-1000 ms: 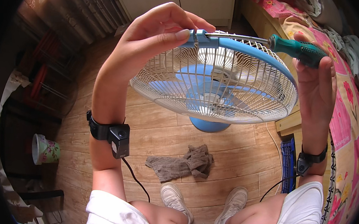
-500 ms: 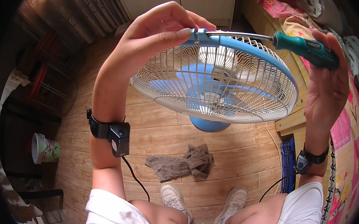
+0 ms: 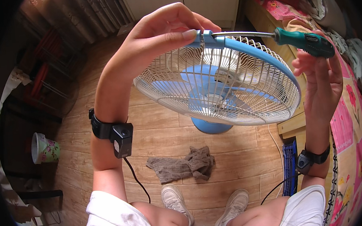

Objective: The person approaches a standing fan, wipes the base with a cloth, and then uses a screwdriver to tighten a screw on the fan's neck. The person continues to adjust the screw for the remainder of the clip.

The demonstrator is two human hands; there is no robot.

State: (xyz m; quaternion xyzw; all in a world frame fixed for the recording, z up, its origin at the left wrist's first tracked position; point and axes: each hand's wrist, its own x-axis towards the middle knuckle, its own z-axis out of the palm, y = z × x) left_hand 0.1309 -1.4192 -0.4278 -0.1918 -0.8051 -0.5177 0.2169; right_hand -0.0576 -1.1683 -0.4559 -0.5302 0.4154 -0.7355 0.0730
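An electric fan (image 3: 269,95) with a white wire cage, blue blades and a blue rim stands on its round blue base (image 3: 212,126). My left hand (image 3: 164,31) grips the top of the rim, its thumb on a blue clip (image 3: 212,40) where the band has a gap. My right hand (image 3: 324,82) holds a screwdriver (image 3: 307,43) by the end of its green and black handle, with several fingers loosely bent under it. The steel shaft lies nearly level, and its tip meets the clip's right side. Whether the tip sits on a screw is hidden.
A crumpled brown cloth (image 3: 181,166) lies on the wood floor near my shoes. A flowered bin (image 3: 45,148) stands at left. On the right are a bed with a floral sheet (image 3: 346,138), a blue crate (image 3: 290,159) and a white cord (image 3: 275,137).
My right hand has shifted its hold, its fingers now bent lower under the handle. The handle's end has risen, so the screwdriver lies more level. My left hand and the rim moved slightly right.
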